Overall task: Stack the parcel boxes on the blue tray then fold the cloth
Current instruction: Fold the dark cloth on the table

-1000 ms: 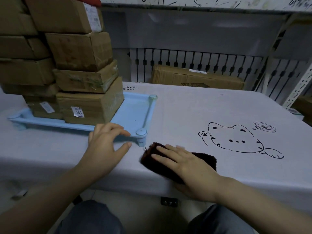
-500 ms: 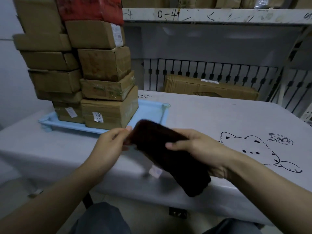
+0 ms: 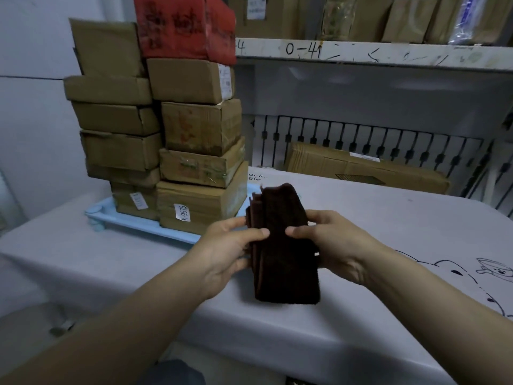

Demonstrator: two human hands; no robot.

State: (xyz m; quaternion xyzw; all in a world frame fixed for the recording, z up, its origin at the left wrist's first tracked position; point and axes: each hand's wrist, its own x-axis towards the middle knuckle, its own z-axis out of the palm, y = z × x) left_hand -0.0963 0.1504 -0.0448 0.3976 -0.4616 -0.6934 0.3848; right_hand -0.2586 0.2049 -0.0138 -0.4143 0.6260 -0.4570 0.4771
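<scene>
A dark brown cloth [image 3: 283,262], folded into a thick upright bundle, hangs in the air above the table's front part. My left hand [image 3: 224,251] grips its left edge with thumb in front. My right hand [image 3: 330,243] grips its right edge the same way. Behind and to the left, two tall columns of brown parcel boxes [image 3: 200,126] stand on the blue tray [image 3: 144,225], with a red box [image 3: 183,26] on top of the right column.
The table [image 3: 388,215] wears a grey cover with a cat drawing at the right. A flat cardboard carton [image 3: 361,168] lies behind the table against a black-barred panel. A shelf [image 3: 361,54] with more packages runs overhead.
The cloth left the table: my right hand lifted it, my left hand left the tray corner and took its other side. It now stands upright between both hands, and my view has tilted up.
</scene>
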